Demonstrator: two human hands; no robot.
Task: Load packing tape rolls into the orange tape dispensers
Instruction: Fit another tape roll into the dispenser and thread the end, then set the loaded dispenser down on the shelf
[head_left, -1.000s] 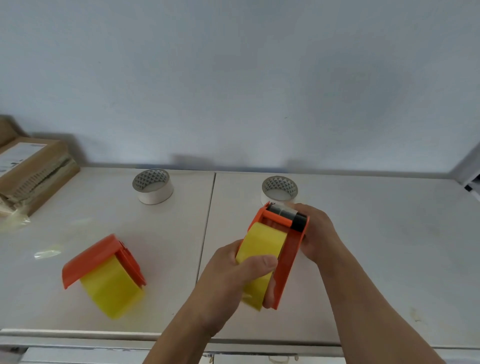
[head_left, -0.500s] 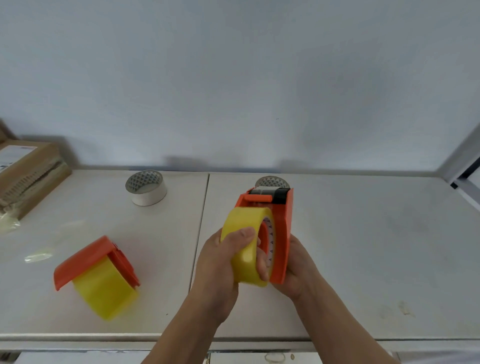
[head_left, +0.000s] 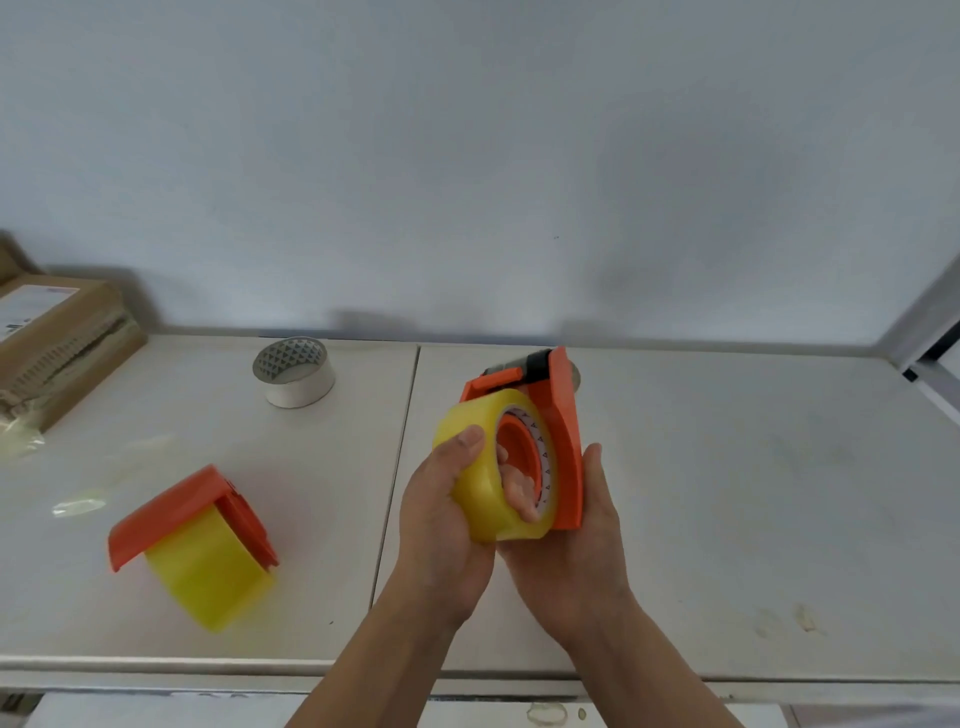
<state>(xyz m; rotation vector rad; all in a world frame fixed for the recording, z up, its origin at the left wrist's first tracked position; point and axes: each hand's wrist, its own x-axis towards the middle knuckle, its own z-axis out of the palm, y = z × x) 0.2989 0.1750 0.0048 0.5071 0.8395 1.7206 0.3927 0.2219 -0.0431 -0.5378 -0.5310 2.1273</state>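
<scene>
My right hand (head_left: 582, 540) holds an orange tape dispenser (head_left: 558, 415) upright from below and behind, above the white table (head_left: 727, 493). A yellow tape roll (head_left: 483, 467) sits on the dispenser's orange hub, and my left hand (head_left: 441, 514) grips that roll, thumb on its outer face, fingers inside the core. At the left, a second orange dispenser (head_left: 171, 509) lies on the table with a yellow roll (head_left: 208, 577) in it. An empty white tape core (head_left: 294, 371) stands at the back, left of the table seam.
A cardboard box (head_left: 57, 338) lies at the far left beside crumpled clear film (head_left: 78, 506). Another tape core (head_left: 574, 375) shows just behind the held dispenser. A grey metal frame (head_left: 924, 332) rises at the right. The table's front edge runs just below my wrists.
The dispenser has turned so that its open side with the hub faces me. My right hand shifted from its top end to beneath it. My left hand stays on the roll.
</scene>
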